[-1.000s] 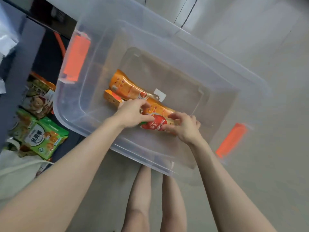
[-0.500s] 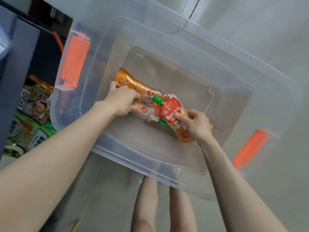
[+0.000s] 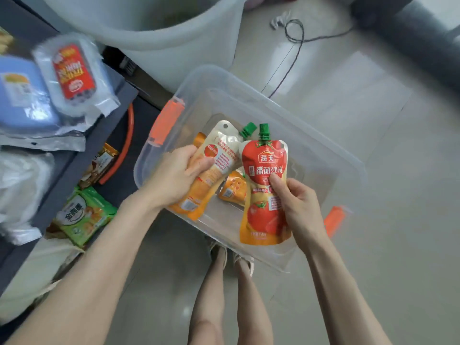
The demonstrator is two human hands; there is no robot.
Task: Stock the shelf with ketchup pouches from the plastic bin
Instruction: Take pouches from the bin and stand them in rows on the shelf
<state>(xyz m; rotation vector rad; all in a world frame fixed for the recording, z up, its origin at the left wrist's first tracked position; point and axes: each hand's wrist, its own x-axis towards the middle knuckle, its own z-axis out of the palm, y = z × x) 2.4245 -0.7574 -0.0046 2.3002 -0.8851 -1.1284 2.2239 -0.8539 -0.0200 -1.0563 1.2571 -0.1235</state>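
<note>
A clear plastic bin (image 3: 331,155) with orange latches sits on the floor in front of me. My right hand (image 3: 300,205) holds one ketchup pouch (image 3: 263,185) upright above the bin, its red front and green cap facing me. My left hand (image 3: 174,175) grips a second ketchup pouch (image 3: 220,155) with its pale back side up and its green cap pointing up-right. A third orange pouch (image 3: 232,189) lies on the bin's bottom between the two held ones. The dark shelf (image 3: 107,120) stands to the left of the bin.
On the shelf lie a red-labelled packet (image 3: 72,70), a blue box (image 3: 21,93) and clear bags; green and orange snack packs (image 3: 82,215) sit on its lower level. A large white tub (image 3: 154,28) stands behind the bin. A black cable (image 3: 296,43) crosses the floor. My legs (image 3: 224,295) are below.
Both hands have lifted the pouches from the bin's bottom and separated them, one per hand. The view has pulled back and up, now showing the shelf top and the floor beyond.
</note>
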